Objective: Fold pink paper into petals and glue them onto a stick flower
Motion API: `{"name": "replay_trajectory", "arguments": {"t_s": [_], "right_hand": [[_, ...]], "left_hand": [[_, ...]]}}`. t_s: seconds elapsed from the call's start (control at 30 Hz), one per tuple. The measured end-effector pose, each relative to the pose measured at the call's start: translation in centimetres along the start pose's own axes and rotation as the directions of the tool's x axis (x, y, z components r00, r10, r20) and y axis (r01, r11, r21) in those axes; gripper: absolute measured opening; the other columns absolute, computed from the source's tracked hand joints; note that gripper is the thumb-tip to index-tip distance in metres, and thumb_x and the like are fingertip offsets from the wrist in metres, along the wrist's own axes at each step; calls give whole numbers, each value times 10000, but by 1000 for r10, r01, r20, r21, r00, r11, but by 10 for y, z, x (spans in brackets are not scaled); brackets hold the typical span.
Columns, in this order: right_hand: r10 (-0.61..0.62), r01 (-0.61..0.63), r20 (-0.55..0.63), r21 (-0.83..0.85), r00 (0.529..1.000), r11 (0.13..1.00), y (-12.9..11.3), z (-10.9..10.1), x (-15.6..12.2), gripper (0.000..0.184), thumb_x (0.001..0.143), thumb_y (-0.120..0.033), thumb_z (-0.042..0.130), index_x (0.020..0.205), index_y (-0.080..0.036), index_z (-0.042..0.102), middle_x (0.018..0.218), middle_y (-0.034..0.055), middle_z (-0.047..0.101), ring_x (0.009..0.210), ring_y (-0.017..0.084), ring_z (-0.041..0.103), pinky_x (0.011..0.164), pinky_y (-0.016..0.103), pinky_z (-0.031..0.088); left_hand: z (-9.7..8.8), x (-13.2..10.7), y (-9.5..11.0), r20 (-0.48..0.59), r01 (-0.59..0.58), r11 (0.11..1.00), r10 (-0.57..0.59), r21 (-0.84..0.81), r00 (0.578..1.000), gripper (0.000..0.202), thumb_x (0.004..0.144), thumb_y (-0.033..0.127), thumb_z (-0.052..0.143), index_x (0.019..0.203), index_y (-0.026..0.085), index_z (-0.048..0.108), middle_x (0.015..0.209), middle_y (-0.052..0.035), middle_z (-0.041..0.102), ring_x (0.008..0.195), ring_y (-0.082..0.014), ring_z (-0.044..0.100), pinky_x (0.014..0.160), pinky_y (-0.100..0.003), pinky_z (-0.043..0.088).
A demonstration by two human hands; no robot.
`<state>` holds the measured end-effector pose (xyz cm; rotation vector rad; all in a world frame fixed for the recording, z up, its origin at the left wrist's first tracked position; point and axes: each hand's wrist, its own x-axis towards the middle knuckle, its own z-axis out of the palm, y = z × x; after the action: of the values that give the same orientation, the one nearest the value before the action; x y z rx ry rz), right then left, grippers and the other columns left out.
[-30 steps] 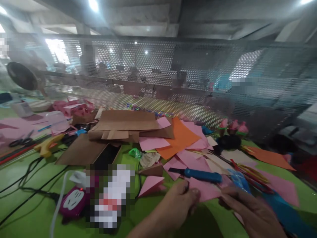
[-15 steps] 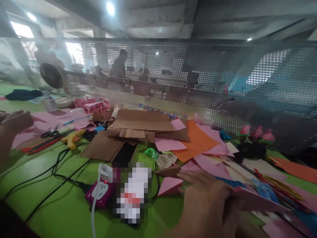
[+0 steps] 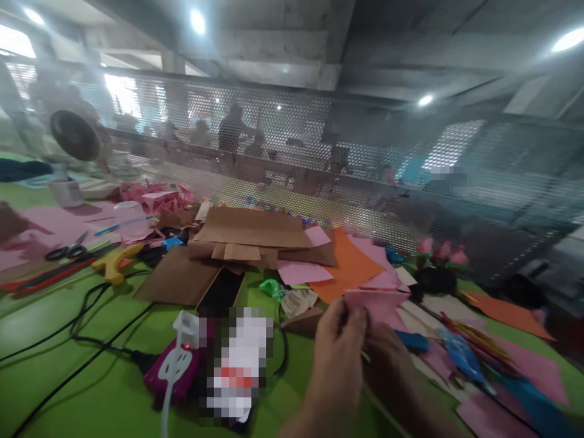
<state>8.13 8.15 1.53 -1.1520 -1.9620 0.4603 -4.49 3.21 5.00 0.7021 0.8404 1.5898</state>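
Note:
In the head view my left hand [image 3: 335, 359] is closed, with thumb and fingertips pinched at the edge of a pink paper sheet [image 3: 376, 302]. Just to its right, my right hand [image 3: 392, 365] is curled against the same paper. The left hand partly covers its fingers. A thin pale-green strip shows between the two hands, too blurred to name. Beyond the hands lie an orange sheet [image 3: 344, 267] and more pink paper [image 3: 303, 272]. A crumpled beige paper piece [image 3: 298, 301] and a green foil-like scrap [image 3: 272, 289] lie left of them.
A purple power strip [image 3: 171, 377] with a white plug, black cables and a blurred-out phone [image 3: 241, 371] lie in front. Brown sheets [image 3: 255, 228], a yellow glue gun [image 3: 114, 264] and scissors [image 3: 68, 248] lie farther left. A perforated metal screen [image 3: 292, 158] stands behind. Another person's hand [image 3: 10, 222] shows at left.
My hands have shifted together and turned more upright. The pink paper, earlier stretching out to the right, is now raised above the fingertips. The view has swung right.

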Motion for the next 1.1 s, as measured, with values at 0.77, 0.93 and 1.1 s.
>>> {"name": "replay_trajectory", "arguments": {"t_s": [0.77, 0.93, 1.1], "right_hand": [[392, -399, 184, 704, 901, 587, 8, -41, -14, 200, 667, -324, 825, 777, -198, 716, 752, 1, 704, 717, 181, 617, 701, 284, 466], [345, -414, 244, 674, 906, 612, 6, -46, -15, 227, 705, -389, 800, 824, -202, 752, 757, 9, 700, 755, 190, 609, 744, 296, 458], [377, -344, 95, 651, 922, 677, 2, -55, -13, 332, 754, -431, 758, 1027, -245, 738, 906, 14, 699, 823, 184, 592, 750, 278, 455]], "left_hand": [[-19, 26, -70, 231, 113, 993, -101, -39, 968, 454, 580, 534, 855, 721, 145, 669, 640, 4, 575, 587, -100, 485, 582, -211, 350], [-19, 27, -68, 184, 75, 997, -74, 2, 980, 503, 533, 568, 861, 734, 144, 679, 668, 0, 603, 605, -99, 490, 602, -211, 359], [-17, 23, -55, 188, 51, 997, -62, 60, 980, 356, 612, 440, 837, 669, 151, 637, 584, 34, 553, 528, -79, 419, 525, -203, 303]]}}
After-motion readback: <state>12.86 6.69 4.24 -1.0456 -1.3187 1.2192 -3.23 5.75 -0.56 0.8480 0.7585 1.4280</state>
